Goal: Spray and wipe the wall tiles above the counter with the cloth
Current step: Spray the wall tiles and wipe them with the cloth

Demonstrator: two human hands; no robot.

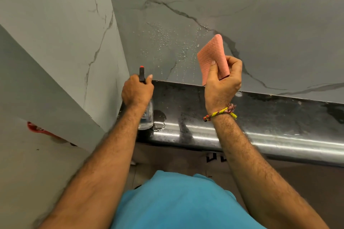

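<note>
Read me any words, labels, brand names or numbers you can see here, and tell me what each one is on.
No readable text in this view.
Spray bottle in the left hand: no label visible.
Pink cloth in the right hand: waffle texture only, no print.
Dark marks below the counter edge: cut off, unreadable.

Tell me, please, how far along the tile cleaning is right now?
Spraying looks done: droplets bead the wall tiles. The left hand grips the spray bottle at the counter; the right hand holds the pink cloth raised. Wiping remains.
</note>
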